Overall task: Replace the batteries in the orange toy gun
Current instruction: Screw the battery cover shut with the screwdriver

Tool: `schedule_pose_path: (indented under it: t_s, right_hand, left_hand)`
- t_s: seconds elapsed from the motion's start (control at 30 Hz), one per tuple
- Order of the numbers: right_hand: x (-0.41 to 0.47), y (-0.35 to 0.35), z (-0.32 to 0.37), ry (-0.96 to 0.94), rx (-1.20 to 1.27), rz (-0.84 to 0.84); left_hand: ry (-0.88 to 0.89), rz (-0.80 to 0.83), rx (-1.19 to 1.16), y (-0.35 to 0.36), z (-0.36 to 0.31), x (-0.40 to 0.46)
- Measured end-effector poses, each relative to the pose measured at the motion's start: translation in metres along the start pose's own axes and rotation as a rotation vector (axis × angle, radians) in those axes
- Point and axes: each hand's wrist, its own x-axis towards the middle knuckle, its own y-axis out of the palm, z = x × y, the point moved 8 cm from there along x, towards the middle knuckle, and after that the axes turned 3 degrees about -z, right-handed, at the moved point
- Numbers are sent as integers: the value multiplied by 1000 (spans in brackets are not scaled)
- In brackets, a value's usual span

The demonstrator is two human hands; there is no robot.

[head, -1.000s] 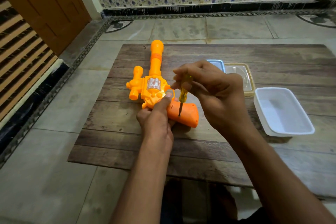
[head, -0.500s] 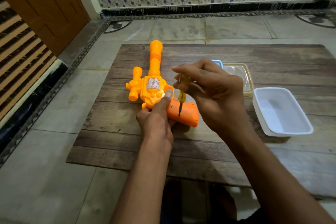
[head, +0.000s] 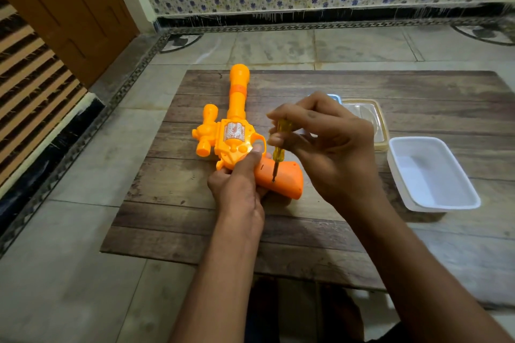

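The screwdriver [head: 279, 145], pinched upright by the right hand [head: 331, 147], is tipped onto the toy gun [head: 284, 175] grip (steadied by 1 gripping left hand [head: 237, 186]).

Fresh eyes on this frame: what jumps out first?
The orange toy gun lying on the wooden board at centre, barrel pointing away from the person. The right hand pinches a yellow screwdriver upright, tip on the gun's grip, while the left hand holds the gun by the trigger area. A white tub sits on the board to the right.
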Motion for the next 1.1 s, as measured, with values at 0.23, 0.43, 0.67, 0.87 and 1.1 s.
schedule_pose_path:
  t_s: [0.23,0.43,0.67,0.87,1.1]
  right_hand:
    - [0,-1,3,-16,109,43]
    - [0,-3,5,-11,97,-4]
    - [-1,-2,1,7,96,21]
    - [0,1,3,-29,7,30]
    - [0,-2,7,-65,-31,10]
  left_hand:
    - [-15,-2,14,0,0,0]
    - [-7,4,11,-1,2,3]
    - [-11,-3,17,0,0,3]
    - [-3,8,13,0,0,1]
    - [-18,5,36,-3,1,3]
